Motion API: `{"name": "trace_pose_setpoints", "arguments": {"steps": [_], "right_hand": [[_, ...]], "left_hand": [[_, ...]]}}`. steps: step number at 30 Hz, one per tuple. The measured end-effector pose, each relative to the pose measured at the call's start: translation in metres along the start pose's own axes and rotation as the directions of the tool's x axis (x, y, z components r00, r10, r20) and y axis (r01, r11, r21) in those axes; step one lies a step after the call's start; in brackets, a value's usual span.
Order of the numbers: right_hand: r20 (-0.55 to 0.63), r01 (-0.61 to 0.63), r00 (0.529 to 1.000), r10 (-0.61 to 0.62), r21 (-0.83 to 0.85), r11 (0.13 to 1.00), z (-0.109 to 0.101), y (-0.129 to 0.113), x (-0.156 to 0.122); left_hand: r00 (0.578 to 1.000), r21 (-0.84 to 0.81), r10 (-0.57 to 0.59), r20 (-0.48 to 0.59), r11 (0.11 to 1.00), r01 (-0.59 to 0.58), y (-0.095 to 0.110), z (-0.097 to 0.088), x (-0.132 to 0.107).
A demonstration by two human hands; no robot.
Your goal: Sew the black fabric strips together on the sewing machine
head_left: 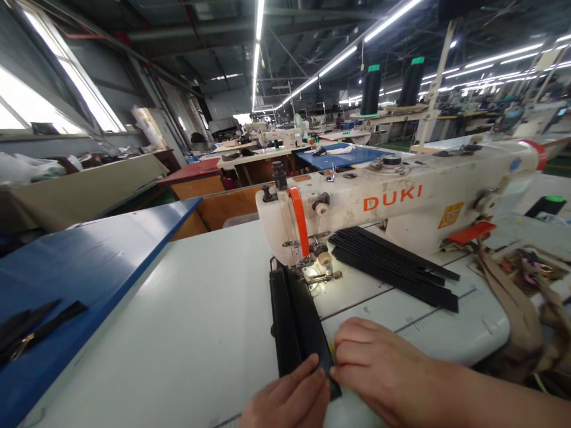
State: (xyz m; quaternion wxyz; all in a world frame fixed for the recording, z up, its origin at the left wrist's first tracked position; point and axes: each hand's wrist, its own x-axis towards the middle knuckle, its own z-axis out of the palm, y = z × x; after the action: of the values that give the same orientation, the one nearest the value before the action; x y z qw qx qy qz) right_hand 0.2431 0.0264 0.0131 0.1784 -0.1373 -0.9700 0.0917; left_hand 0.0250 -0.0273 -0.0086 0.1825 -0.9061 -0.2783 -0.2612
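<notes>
A folded black leather-like piece [285,324] lies lengthwise on the pale sewing table, its far end at the needle area of a white sewing machine [343,208]. Light stitching runs along its left side. My left hand [289,395] is closed on the near end, thumb and fingers pressed together on the material. At the right edge of the same piece, my right hand [375,362] pinches with curled fingers, close to the left fingertips. Several black strips [392,267] lie fanned out under the machine's arm. The needle tip is too small to make out.
A blue-topped table [111,261] adjoins on the left, with black pieces [40,327] on it. Tan straps [513,291] hang at the right beside a tray of small parts [530,261]. Black thread cones [371,89] stand behind the machine. More sewing stations fill the background.
</notes>
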Motion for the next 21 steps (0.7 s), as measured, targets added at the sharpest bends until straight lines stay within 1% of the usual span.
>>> {"name": "trace_pose_setpoints", "arguments": {"steps": [2,4,6,9,13,17,21], "right_hand": [[-0.009,-0.006,1.0,0.006,-0.017,1.0,0.002,0.008,0.005],[-0.012,-0.009,1.0,0.008,-0.034,0.999,0.003,0.016,0.009],[-0.006,-0.011,1.0,0.011,-0.049,0.999,0.003,0.023,0.014],[-0.006,-0.03,1.0,0.03,-0.08,0.996,0.001,0.033,0.022],[-0.012,-0.046,0.999,0.045,-0.141,0.989,0.001,0.045,0.034],[-0.018,-0.075,0.997,0.073,-0.189,0.979,0.005,0.058,0.046],[-0.068,-0.133,0.99,0.122,-0.211,0.968,0.009,0.064,0.053]], "left_hand": [[0.999,-0.042,-0.036,-0.012,0.998,0.036,-0.007,0.008,-0.005],[0.998,-0.082,-0.048,-0.031,0.996,0.046,-0.015,0.013,-0.007],[0.999,-0.115,-0.05,-0.004,0.992,0.049,-0.024,0.015,-0.005],[0.994,-0.136,-0.081,0.073,0.987,0.09,-0.036,0.013,0.0],[0.987,-0.105,-0.119,0.107,0.986,0.131,-0.051,0.012,0.008],[0.981,-0.051,-0.16,0.105,0.985,0.166,-0.066,0.015,0.013],[0.972,-0.043,-0.216,0.093,0.974,0.221,-0.082,0.021,0.016]]}}
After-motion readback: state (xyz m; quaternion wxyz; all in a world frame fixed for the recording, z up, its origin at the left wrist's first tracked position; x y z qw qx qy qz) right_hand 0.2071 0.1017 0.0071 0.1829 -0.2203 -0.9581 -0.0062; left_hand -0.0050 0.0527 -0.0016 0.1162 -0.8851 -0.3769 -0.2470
